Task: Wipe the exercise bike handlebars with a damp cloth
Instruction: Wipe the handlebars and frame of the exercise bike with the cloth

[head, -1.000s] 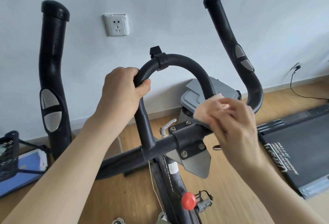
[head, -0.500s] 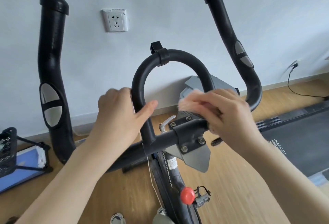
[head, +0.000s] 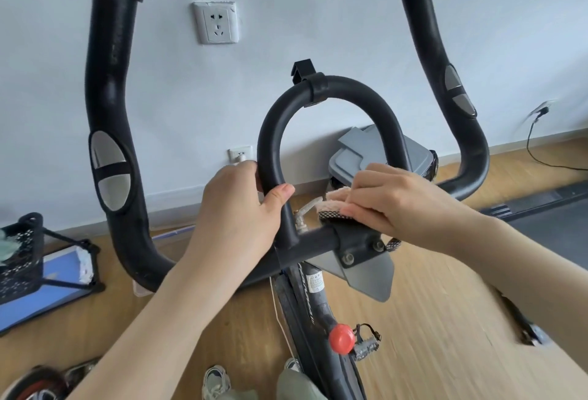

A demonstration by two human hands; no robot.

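The black handlebars of the exercise bike fill the view: a centre loop (head: 327,88), a left horn (head: 111,88) and a right horn (head: 445,81), all joined by a crossbar (head: 315,242). My left hand (head: 241,209) grips the lower left leg of the loop, thumb wrapped across its front. My right hand (head: 401,205) presses a pinkish cloth (head: 332,205) onto the crossbar clamp at the foot of the loop's right leg. Most of the cloth is hidden under my fingers.
A red knob (head: 341,338) sits on the bike frame below. A grey bin (head: 378,151) stands by the wall behind the loop. A black basket on a stand (head: 22,253) is at the left; a treadmill (head: 553,218) lies at the right. Shoes (head: 216,380) show on the wooden floor.
My left hand slid down from the top left of the loop to its lower left leg. My right hand with the cloth moved down and left onto the crossbar clamp.
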